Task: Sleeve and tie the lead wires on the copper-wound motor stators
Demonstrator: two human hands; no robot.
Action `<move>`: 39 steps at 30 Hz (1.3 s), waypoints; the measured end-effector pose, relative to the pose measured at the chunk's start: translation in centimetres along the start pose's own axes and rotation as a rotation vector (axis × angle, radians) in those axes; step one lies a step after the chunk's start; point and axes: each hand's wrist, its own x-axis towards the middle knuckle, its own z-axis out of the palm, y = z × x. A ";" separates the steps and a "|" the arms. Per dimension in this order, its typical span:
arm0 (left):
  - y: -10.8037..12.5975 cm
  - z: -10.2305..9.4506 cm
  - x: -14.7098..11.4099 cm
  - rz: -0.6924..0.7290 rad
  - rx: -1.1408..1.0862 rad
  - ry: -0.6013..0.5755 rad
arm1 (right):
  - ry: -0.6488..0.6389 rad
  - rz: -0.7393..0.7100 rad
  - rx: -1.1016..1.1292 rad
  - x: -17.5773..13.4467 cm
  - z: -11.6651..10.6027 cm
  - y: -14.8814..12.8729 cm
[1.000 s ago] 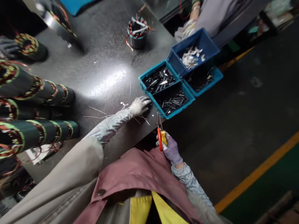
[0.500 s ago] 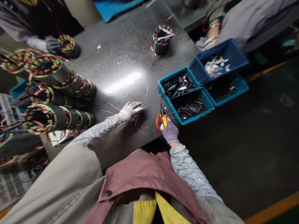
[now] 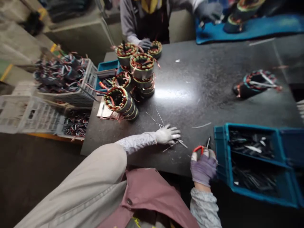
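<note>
Red-handled scissors here, tucked into the right grip, gloved fingers closed firmly round the handles, the slim point beside them aimed away from the body; whether a second tool shares that fist, I can't tell. They sit over the near side of the tabletop, just left of the teal bins. Light and stiff, I'd judge, smooth in the loops, a touch slippery against glove fabric, so the handles are the place to hold and the point the place to avoid. Across to the left grip, palm down, fingers spread rather than clenched, resting over loose white strands; whatever lies beneath the palm is hidden. Those look feather-light and springy, easy to scatter, best pinched near the middle or swept together. Wider now: black tube pieces fill the nearest bin, small and probably slick; a leaning stator stack stands left, likely heavy, its copper windings fragile, so take it by the outer shell. Far side, a co-worker's gray-gloved hand is at another stator.
</note>
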 end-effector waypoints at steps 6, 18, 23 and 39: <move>-3.2 -0.1 -6.4 -0.555 -0.166 0.244 | -0.105 -0.016 0.163 6.6 5.1 -3.8; -3.6 2.5 -7.6 -0.261 -0.326 0.186 | -0.425 -0.594 0.054 6.7 6.8 -5.5; -3.0 4.6 -12.1 -0.565 -0.308 0.312 | -0.208 -0.419 -0.020 5.7 5.7 -2.7; -5.2 2.3 -0.1 -0.200 -0.275 0.241 | -0.295 -0.569 0.028 10.2 9.0 -2.5</move>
